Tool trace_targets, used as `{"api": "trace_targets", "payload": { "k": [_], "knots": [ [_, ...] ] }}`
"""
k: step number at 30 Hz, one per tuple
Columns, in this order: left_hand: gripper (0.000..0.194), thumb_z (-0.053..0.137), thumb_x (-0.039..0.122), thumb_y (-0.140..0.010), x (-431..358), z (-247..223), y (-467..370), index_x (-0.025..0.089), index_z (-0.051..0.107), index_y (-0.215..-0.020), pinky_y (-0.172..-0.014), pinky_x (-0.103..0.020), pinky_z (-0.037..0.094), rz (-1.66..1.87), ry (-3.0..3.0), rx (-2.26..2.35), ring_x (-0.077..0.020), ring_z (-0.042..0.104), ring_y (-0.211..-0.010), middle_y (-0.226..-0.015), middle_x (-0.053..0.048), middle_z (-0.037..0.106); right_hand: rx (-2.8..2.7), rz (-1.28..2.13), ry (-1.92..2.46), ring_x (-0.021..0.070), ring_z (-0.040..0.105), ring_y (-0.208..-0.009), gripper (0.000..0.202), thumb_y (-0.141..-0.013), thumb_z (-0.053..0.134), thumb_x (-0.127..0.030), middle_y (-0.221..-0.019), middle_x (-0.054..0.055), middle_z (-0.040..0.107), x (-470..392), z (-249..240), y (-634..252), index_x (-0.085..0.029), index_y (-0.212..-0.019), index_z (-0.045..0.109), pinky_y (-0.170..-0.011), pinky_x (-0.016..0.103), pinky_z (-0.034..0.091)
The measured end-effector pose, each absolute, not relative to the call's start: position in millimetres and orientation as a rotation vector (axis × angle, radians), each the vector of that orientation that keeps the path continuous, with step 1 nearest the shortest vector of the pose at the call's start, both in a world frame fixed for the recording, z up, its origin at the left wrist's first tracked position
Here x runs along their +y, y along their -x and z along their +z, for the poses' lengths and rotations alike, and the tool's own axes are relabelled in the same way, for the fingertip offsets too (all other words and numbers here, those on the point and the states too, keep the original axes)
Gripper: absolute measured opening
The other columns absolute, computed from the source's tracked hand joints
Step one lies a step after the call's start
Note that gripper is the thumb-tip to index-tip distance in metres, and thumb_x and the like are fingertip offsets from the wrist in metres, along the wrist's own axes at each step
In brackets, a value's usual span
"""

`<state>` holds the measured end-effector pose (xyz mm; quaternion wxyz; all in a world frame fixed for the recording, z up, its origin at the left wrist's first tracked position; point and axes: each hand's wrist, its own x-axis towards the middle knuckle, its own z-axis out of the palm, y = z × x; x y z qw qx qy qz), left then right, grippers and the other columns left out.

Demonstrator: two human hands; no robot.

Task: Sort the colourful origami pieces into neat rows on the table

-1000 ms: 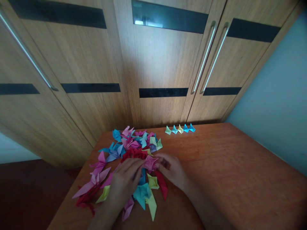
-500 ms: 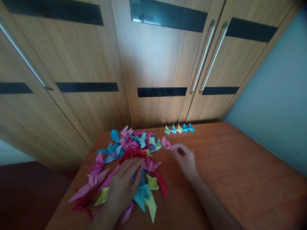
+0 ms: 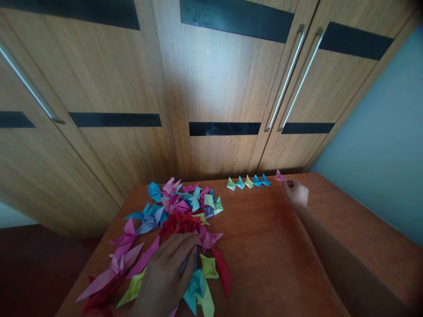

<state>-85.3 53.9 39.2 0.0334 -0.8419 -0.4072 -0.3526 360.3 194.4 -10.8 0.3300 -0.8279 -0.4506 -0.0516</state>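
Between the fingertips of my right hand (image 3: 295, 192), a small pink origami piece (image 3: 279, 175) is pinched near the table's back edge. It is just right of a row of small origami pieces (image 3: 249, 182) in green, blue and yellow. My left hand (image 3: 168, 268) lies over the near part of a colourful origami pile (image 3: 181, 204), fingers stretched out and thumb apart. A bit of purple paper (image 3: 183, 266) shows in the gap by its thumb. Around that hand are a pink origami crane (image 3: 119, 266), a yellow piece (image 3: 209, 266) and a red strip-like piece (image 3: 223, 270).
The brown wooden table (image 3: 257, 264) reaches back to a wooden wardrobe (image 3: 224, 83) with long metal handles (image 3: 286, 79). A pale blue wall (image 3: 380, 154) stands at the right. Dark floor (image 3: 39, 268) shows past the table's left edge.
My right hand has carried the pink origami piece from beside the pile to the right, past the end of the row. My left hand stays on the pile; the view has shifted slightly.
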Motion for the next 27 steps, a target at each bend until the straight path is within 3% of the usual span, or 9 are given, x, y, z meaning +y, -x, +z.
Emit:
{"api": "trace_targets", "payload": {
  "k": [8, 27],
  "knots": [
    [0.024, 0.05, 0.023, -0.087, 54, 44, 84, 0.022, 0.064, -0.107, -0.082, -0.03, 0.056, -1.07, 2.552, -1.26, -0.0187, 0.066, -0.093, -0.102, -0.005, 0.07, -1.255, -0.038, 2.496, 0.0278, 0.064, -0.088, 0.037, -0.085, 0.046, -0.045, -0.094, 0.013, 0.069, 210, -25, -357, -0.022, -0.103, 0.068, -0.068, 0.033, 0.046],
    [0.027, 0.05, 0.023, -0.088, 52, 44, 79, 0.023, 0.061, -0.113, -0.086, -0.029, 0.055, -1.065, 2.587, -1.296, -0.0184, 0.064, -0.101, -0.114, -0.006, 0.065, -1.341, -0.037, 2.599, 0.028, 0.064, -0.088, 0.038, -0.088, 0.041, -0.046, -0.096, 0.014, 0.068, 213, -20, -349, -0.022, -0.108, 0.064, -0.072, 0.038, 0.048]
  ]
}}
